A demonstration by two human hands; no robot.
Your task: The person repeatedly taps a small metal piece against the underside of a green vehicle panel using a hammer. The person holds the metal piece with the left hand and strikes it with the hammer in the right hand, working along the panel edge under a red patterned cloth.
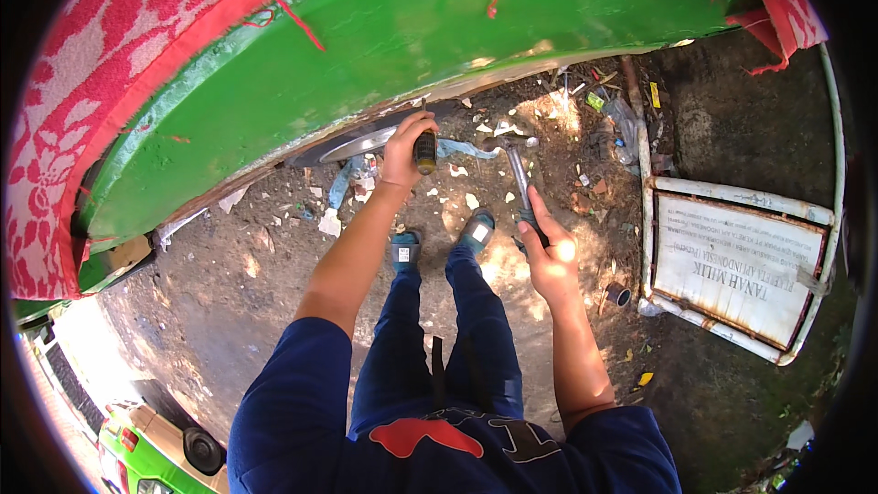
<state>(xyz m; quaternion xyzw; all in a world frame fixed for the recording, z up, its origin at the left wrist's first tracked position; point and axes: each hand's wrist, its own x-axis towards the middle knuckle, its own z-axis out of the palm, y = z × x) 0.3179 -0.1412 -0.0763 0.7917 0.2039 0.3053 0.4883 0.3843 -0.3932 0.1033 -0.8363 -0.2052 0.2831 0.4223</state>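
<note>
My left hand (399, 157) is closed around the dark, yellowish-ended handle of a tool, like a screwdriver or chisel (425, 154). A thin end sticks out past my fingers toward the lower edge of a green painted vehicle panel (366, 46); whether it touches cannot be made out. My right hand (551, 261) grips a hammer (519, 169) by its dark grip. The hammer's metal shaft points up and away, and its head is level with the tool, a little to the right and apart from it.
A red-and-white patterned cloth (137, 46) drapes over the panel. Paint flakes, a blue rag (338, 187) and litter lie on the dirt ground. A white-framed sign (732, 265) leans at right, near a short pipe piece (618, 294). A green vehicle (151, 457) stands lower left.
</note>
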